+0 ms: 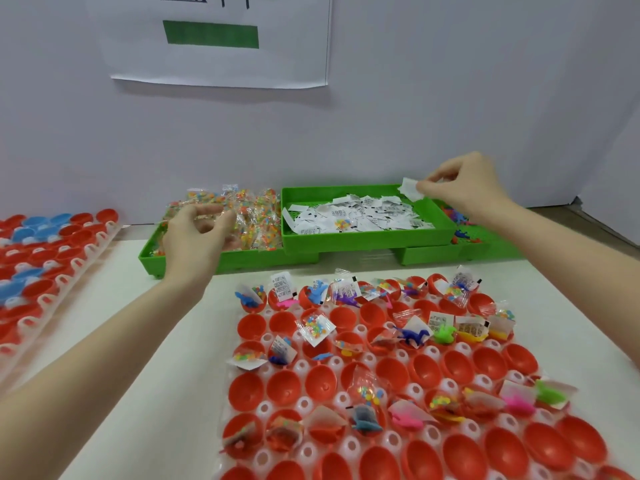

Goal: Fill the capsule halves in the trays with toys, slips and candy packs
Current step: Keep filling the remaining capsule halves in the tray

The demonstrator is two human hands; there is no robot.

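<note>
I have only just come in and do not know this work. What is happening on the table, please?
A person is filling red capsule halves set in a white tray. The right hand pinches a paper slip above the green bin of slips. The left hand reaches into the bin of candy packs. Some halves already hold toys, slips and candy; many are empty.

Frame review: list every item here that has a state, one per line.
left hand: curled over candy packs in their bin; grip unclear
right hand: pinching a paper slip above the slip bin
slip bin: holds many slips
capsule tray: partly filled, many red halves empty
</note>
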